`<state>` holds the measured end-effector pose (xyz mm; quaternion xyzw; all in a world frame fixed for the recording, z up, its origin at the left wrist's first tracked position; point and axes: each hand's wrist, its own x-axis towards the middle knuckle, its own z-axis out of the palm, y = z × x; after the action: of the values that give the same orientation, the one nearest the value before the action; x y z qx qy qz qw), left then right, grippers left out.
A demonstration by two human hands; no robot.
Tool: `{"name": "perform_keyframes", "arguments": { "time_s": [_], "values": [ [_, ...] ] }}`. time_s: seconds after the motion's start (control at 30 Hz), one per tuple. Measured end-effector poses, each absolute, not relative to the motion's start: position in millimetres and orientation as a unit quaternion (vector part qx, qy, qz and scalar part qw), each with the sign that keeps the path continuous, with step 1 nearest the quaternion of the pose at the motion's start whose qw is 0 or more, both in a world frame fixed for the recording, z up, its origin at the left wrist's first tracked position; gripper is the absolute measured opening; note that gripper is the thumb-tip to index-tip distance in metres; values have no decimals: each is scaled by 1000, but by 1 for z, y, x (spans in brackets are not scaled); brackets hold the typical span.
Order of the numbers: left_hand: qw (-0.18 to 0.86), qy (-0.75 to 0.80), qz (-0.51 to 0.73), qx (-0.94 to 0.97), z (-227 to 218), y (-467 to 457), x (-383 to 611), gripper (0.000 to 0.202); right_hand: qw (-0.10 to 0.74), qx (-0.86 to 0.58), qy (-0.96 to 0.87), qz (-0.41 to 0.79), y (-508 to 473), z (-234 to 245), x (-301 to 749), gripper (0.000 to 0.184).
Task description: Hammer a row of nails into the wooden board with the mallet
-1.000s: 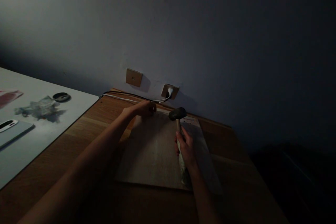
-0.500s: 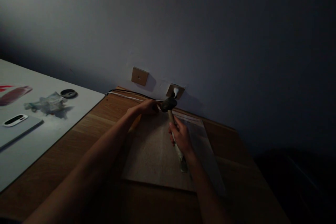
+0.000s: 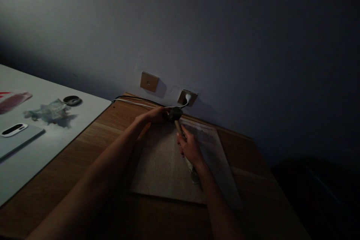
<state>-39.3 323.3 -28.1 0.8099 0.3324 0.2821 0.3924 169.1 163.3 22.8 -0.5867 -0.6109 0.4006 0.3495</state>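
Note:
A hammer (image 3: 176,114) with a dark head and a light wooden handle is in my right hand (image 3: 190,147), whose fingers wrap round the handle. Its head is low over the far edge of a pale flat board (image 3: 160,172). Right beside the head, my left hand (image 3: 158,114) rests at the board's far left corner with its fingers drawn together. Shadow and the hammer head hide whatever these fingers may pinch. The lower end of the handle slants back toward my right forearm.
The board lies on a wooden tabletop (image 3: 92,146) against the wall. Behind it are a wall socket (image 3: 192,97) with a white plug and another wall plate (image 3: 149,81). Cables run along the wall. On the white table (image 3: 64,138) lie a crumpled clear bag (image 3: 53,110), a round dark object (image 3: 72,100) and a grey slab (image 3: 21,140).
The hammer head has moved down and left, closer to my left hand, and my right hand has shifted with it. My left hand stays in nearly the same place.

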Motion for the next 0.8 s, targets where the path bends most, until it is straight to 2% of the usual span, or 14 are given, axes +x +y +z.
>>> {"name": "perform_keyframes", "arguments": {
  "time_s": [0.1, 0.23, 0.3, 0.4, 0.47, 0.6, 0.8],
  "values": [
    [407, 334, 266, 807, -24, 321, -41, 45, 372, -574, -574, 450, 155, 22, 172, 70],
    [401, 369, 212, 812, -10, 318, -41, 47, 473, -536, -483, 505, 121, 20, 184, 78],
    [374, 388, 180, 823, -2, 316, -40, 47, 486, -518, -465, 528, 102, 19, 194, 71],
    [302, 410, 152, 847, 10, 308, -39, 40, 473, -501, -482, 541, 83, 13, 210, 51],
    [236, 425, 139, 863, 16, 297, -41, 35, 475, -515, -497, 512, 79, 8, 218, 47],
    [115, 458, 133, 871, 24, 260, -49, 33, 449, -589, -555, 379, 84, 0, 222, 49],
    [78, 492, 91, 862, 27, 183, -57, 29, 332, -633, -663, 222, 92, 0, 208, 43]
  ]
}}
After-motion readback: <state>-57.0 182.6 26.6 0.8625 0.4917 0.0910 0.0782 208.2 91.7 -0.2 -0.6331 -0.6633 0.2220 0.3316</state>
